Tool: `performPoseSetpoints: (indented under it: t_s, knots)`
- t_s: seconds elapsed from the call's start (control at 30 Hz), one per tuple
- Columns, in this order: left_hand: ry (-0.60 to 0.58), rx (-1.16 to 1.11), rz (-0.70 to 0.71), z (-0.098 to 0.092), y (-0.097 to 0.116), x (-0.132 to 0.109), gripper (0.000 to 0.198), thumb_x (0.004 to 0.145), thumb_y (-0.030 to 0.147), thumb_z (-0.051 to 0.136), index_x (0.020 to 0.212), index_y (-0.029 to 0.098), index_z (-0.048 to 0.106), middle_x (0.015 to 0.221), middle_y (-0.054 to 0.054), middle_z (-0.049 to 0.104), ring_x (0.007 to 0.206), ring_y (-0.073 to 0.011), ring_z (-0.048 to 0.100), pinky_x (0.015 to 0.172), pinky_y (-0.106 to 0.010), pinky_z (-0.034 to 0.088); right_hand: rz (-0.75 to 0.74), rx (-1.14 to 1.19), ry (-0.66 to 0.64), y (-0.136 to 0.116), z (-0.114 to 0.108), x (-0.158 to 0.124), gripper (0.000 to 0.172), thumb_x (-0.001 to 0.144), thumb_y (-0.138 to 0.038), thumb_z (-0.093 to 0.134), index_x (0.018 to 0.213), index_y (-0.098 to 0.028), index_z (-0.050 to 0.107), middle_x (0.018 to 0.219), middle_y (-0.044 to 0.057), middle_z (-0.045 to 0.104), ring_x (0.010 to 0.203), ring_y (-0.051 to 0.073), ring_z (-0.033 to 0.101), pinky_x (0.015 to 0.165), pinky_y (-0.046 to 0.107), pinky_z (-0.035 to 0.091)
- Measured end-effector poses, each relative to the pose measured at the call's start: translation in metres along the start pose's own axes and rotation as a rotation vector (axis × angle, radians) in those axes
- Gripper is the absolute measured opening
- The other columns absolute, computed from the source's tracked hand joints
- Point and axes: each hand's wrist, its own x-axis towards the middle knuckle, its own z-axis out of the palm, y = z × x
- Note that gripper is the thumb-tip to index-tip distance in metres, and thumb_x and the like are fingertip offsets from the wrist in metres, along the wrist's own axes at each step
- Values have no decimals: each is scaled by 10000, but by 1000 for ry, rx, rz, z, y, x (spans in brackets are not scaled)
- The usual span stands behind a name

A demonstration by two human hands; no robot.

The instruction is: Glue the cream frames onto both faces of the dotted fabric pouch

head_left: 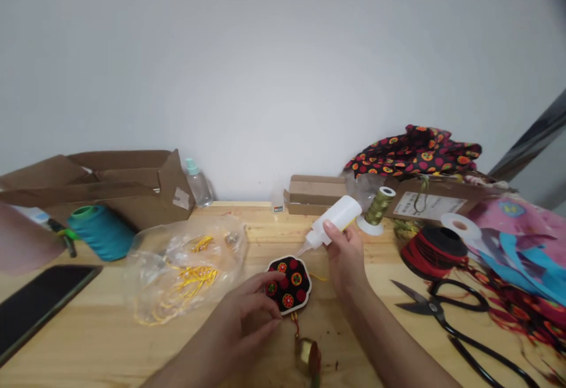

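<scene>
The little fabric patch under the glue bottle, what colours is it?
Fabric patch: black with red and orange flower circles, white edge; head view.

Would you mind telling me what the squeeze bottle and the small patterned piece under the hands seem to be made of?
The squeeze bottle looks like soft, matte, translucent white plastic with a tapered nozzle. The patterned piece appears to be black printed fabric with red-orange circles, probably over a pale stiff backing showing at its edge.

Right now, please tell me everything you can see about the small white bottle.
The white bottle is soft-looking plastic with a thin pointed nozzle. The right hand grips it from below and tilts it, nozzle down to the left, over the edge of the black patterned fabric piece. Whether the tip touches the fabric is unclear. Its contents cannot be seen.
</scene>
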Motion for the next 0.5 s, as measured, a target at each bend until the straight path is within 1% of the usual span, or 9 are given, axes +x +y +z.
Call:
performPoseSetpoints:
  t_s: [0.1,0.17,0.23,0.3,0.4,0.5]
  knots:
    - [32,-94,20,-3,-4,5,96,759,185,539,744,214,629,1206,-51,553,1066,-189,540,893,-331,444,-74,-228,-88,-8,6,-7,279,600,-264,726,805,-166,565,727,-6,622,670,137,572,631,271,467]
    - [84,-138,3,-6,-7,7,94,763,196,538,732,210,625,1168,-49,577,1045,-182,552,883,-327,447,-98,-401,-130,-11,7,-13,308,561,-271,750,785,-171,563,714,3,633,667,150,578,617,275,469]
    - [134,-166,-39,-9,-10,7,102,772,217,529,733,216,624,1140,-40,594,1023,-179,565,878,-340,447,-128,-526,-108,-12,4,-19,354,514,-277,771,782,-176,562,720,18,645,688,176,589,620,297,477]
    - [154,-194,-91,-11,-12,6,105,774,228,528,738,222,626,1126,-33,602,1002,-182,576,874,-362,449,-154,-587,-60,-11,-1,-23,393,492,-295,775,802,-176,564,749,39,658,731,206,598,650,333,485]
    - [138,-241,-152,-12,-13,4,101,759,213,536,740,218,635,1097,-28,619,977,-188,586,861,-371,457,-145,-633,-39,-6,-10,-27,414,479,-305,776,811,-169,569,772,64,667,756,232,604,682,381,488]
    - [121,-299,-174,-11,-13,2,117,764,222,522,751,211,638,976,-15,668,899,-173,613,808,-325,483,-153,-653,-15,-1,-17,-29,431,455,-294,783,808,-163,575,795,84,670,769,248,605,697,407,486]
